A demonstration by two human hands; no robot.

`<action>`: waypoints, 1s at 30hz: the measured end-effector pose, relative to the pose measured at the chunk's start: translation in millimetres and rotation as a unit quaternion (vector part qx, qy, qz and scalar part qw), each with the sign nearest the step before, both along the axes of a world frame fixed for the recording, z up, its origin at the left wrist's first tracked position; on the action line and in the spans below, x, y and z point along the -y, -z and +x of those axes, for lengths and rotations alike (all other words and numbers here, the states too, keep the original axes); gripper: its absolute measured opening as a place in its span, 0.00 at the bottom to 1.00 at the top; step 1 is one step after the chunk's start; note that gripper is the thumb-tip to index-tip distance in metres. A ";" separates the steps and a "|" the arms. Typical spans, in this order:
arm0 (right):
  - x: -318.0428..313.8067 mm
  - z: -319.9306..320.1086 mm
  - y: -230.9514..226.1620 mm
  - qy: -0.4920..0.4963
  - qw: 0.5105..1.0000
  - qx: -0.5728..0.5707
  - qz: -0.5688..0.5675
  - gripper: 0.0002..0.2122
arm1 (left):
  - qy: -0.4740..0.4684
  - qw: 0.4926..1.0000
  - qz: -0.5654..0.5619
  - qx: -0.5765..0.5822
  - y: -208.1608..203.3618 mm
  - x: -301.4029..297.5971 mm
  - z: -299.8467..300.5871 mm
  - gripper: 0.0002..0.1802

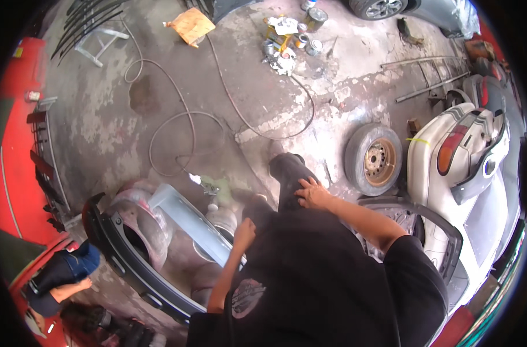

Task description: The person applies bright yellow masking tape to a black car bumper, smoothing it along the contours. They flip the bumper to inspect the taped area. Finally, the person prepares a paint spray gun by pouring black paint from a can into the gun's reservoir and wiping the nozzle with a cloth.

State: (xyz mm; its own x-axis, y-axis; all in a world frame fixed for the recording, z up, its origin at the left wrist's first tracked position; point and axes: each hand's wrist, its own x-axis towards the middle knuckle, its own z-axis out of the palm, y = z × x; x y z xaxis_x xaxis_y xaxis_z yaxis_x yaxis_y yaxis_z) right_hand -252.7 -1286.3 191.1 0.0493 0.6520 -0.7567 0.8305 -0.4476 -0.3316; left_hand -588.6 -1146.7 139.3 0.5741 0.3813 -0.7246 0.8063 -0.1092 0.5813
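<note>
My right hand [314,194] lies on my dark trouser leg [292,179] near the knee, its fingers spread and nothing seen in them. By my other thigh is my left hand [245,232], its fingers curled closed; whatever may be inside them is hidden. Just left of that hand leans a long light blue-grey car panel [194,222]. Beyond the panel, a spray gun [210,188] with a pale part lies on the floor at the end of a thin hose [191,136].
A black curved bumper [139,283] and a sanded body part [139,217] lie at left. On the right are a wheel [374,159], a black frame [451,231] and a white bumper [428,156]. Paint cans [316,19] stand ahead. Another person [61,274] is at lower left.
</note>
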 end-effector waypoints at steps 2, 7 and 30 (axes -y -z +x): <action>-1.4 26.7 6.2 0.022 0.999 -0.038 0.027 0.20 | -0.050 0.997 -0.054 0.017 0.0 -7.7 15.6 0.12; 17.1 73.9 11.9 0.127 0.979 -0.140 0.075 0.19 | 0.017 0.999 -0.036 0.038 -69.7 -50.3 95.0 0.11; 5.0 136.1 0.9 0.177 0.949 -0.258 0.040 0.17 | -0.023 0.999 0.033 0.018 -119.1 -74.1 169.0 0.08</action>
State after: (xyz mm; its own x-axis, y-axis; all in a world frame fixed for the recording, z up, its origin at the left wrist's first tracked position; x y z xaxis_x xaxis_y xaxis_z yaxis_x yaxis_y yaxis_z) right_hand -116.6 -1291.3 190.2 -0.0876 0.7205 -0.6879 0.3504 -0.6241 -0.6984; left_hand -419.6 -1072.6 258.4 0.5800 0.4540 -0.6764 0.7903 -0.1120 0.6025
